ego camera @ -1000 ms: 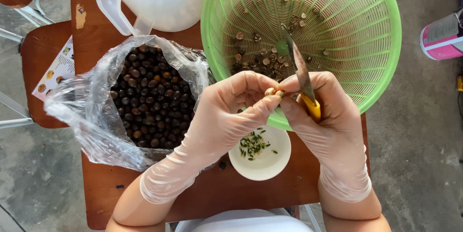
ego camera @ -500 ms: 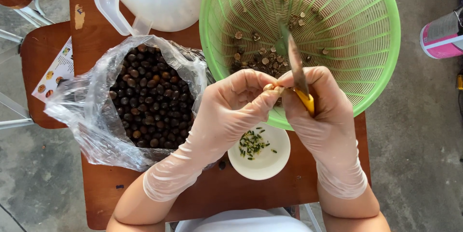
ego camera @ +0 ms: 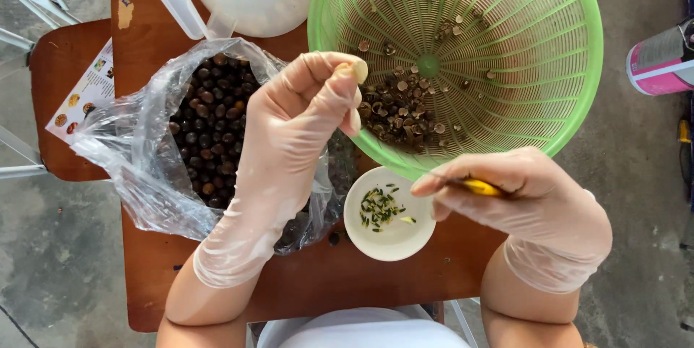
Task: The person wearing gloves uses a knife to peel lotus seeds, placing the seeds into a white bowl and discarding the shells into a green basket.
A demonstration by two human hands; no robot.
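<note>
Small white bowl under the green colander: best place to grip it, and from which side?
Probably pinch the white bowl at its near rim, coming from the person's side. The far rim tucks under the green colander, the right hand hovers over its right edge, and the plastic bag crowds its left.

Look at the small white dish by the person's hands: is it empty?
No: the small white dish holds a scatter of thin green slivers, lying just below the rim of the green basket.

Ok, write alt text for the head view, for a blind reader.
Gloved left hand pinches a small pale peeled seed above a clear plastic bag of dark brown seeds; gloved right hand holds a yellow-handled knife beside a small white dish.
</note>
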